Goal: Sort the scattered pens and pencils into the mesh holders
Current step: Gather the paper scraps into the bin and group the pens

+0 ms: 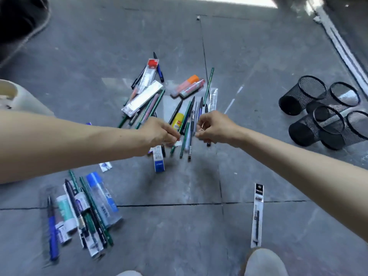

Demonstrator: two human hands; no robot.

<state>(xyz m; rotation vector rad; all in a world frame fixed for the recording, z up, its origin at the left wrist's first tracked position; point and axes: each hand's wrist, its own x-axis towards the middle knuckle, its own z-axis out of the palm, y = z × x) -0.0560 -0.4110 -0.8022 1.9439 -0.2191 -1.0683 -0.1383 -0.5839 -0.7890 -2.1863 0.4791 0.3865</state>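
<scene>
Pens and green pencils (pixel 188 124) lie scattered in a heap on the grey floor, under and between my hands. My left hand (pixel 159 133) hovers over the heap, its curled fingers pinching a small white wrapper piece (pixel 177 143). My right hand (pixel 215 127) is close to it on the right, also curled in a pinch, apparently on the same wrapper's clear end. Several black mesh holders (pixel 302 96) lie on their sides at the far right, out of reach of both hands. A second heap of pens and packaged markers (pixel 85 212) lies at the lower left.
A packaged pen refill (pixel 258 214) lies alone at the lower right. An orange highlighter (pixel 189 81), a yellow glue bottle (pixel 177 120) and a blue-white box (pixel 158 159) sit in the middle heap. My shoe (pixel 264 261) shows at the bottom edge. A pale object (pixel 12 94) stands at the left.
</scene>
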